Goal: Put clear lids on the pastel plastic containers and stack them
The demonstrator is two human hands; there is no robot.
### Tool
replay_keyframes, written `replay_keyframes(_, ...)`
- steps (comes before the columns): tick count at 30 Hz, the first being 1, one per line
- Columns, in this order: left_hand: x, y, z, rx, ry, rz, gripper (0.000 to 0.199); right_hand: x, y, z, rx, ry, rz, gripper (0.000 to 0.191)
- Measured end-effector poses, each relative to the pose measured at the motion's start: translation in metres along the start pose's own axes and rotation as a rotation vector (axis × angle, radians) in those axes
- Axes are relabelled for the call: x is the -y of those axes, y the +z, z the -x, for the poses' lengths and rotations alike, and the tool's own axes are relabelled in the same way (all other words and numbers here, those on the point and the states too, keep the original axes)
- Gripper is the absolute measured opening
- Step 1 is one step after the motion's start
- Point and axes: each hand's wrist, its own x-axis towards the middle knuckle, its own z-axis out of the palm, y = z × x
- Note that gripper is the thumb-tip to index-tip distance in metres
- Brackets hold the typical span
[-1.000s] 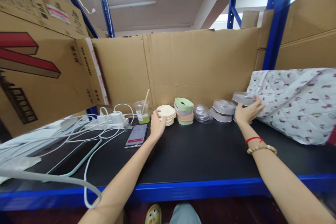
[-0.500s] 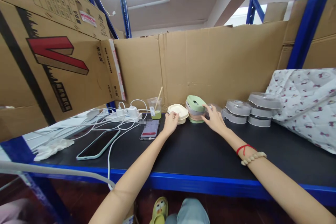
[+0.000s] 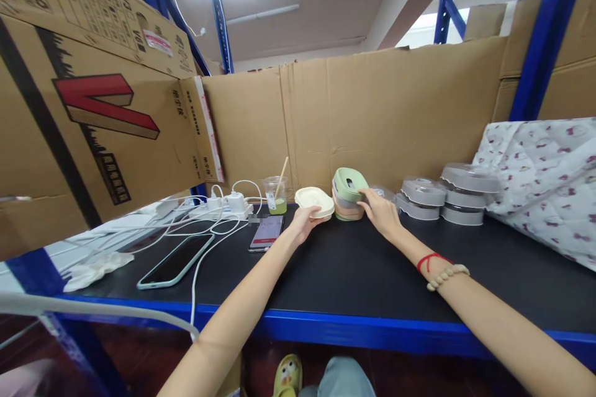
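Note:
My left hand (image 3: 305, 223) is closed on the near edge of a cream lid-like piece (image 3: 313, 200), held raised and slightly tilted, with the thumb on top. My right hand (image 3: 380, 213) pinches the right edge of a green lid (image 3: 349, 183) that has a small dark opening in it. Beneath the green lid stands a stack of grey, peach and green pieces (image 3: 348, 209); whether the lid is apart from the stack I cannot tell. A clear plastic cover (image 3: 382, 192) sits behind my right hand, partly hidden.
Clear-covered grey containers (image 3: 421, 200) are stacked to the right, beside a patterned white cloth bag (image 3: 544, 192). At left are a cup with a straw (image 3: 275, 195), a lit phone (image 3: 265, 232), a dark phone (image 3: 176, 262), and a power strip (image 3: 228, 205) with tangled cables. Cardboard (image 3: 395, 118) walls the back.
My left hand has taken hold of the cream piece and raised it, tilting it toward me. My right fingers have closed on the green lid's edge.

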Motion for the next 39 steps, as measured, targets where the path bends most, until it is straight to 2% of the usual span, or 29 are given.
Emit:
replay_keyframes(2, 0.0, 0.0, 0.002, 0.03, -0.027, 0.013, 0.033, 0.001, 0.0, 0.0, -0.027, -0.018, 0.01, 0.026)
replay_keyframes(6, 0.001, 0.001, 0.004, 0.011, -0.042, 0.013, 0.039, 0.002, 0.0, 0.0, -0.089, -0.045, 0.027, 0.026)
replay_keyframes(9, 0.001, 0.0, 0.003, 0.04, -0.052, 0.035, 0.03, 0.003, -0.003, 0.0, -0.18, -0.063, 0.043, 0.028)
replay_keyframes(12, 0.0, -0.001, 0.003, 0.084, -0.066, 0.071, 0.025, 0.01, -0.006, 0.002, -0.228, -0.204, 0.014, 0.03)
replay_keyframes(16, -0.002, 0.0, 0.005, 0.14, -0.043, 0.121, 0.027, 0.023, -0.001, 0.005, -0.117, -0.477, -0.069, 0.031)
replay_keyframes(19, -0.004, 0.0, 0.006, 0.113, -0.017, 0.124, 0.023, 0.03, 0.001, 0.008, -0.011, -0.523, -0.141, 0.033)
replay_keyframes(22, -0.004, 0.001, 0.006, 0.043, -0.01, 0.101, 0.018, 0.036, -0.002, 0.01, 0.008, -0.347, -0.322, 0.029)
replay_keyframes(24, -0.003, 0.002, 0.007, 0.028, 0.001, 0.093, 0.017, 0.04, -0.005, 0.009, -0.034, -0.113, -0.5, 0.032)
replay_keyframes(27, 0.001, 0.004, 0.008, 0.063, 0.006, 0.047, 0.016, 0.047, -0.008, 0.007, -0.07, 0.244, -0.792, 0.051)
replay_keyframes(30, 0.005, 0.005, 0.01, 0.137, -0.006, -0.056, 0.018, 0.053, -0.01, 0.003, 0.089, 0.509, -1.038, 0.065)
replay_keyframes(32, 0.008, 0.005, 0.011, 0.182, 0.0, -0.122, 0.021, 0.056, -0.012, 0.002, 0.208, 0.604, -1.138, 0.064)
replay_keyframes(34, 0.01, 0.005, 0.011, 0.209, 0.012, -0.158, 0.024, 0.057, -0.014, 0.002, 0.261, 0.64, -1.199, 0.061)
replay_keyframes(37, 0.011, 0.005, 0.011, 0.22, 0.026, -0.167, 0.026, 0.057, -0.015, 0.002, 0.269, 0.666, -1.221, 0.062)
replay_keyframes(39, 0.012, 0.006, 0.012, 0.22, 0.032, -0.173, 0.026, 0.057, -0.015, 0.002, 0.259, 0.677, -1.158, 0.057)
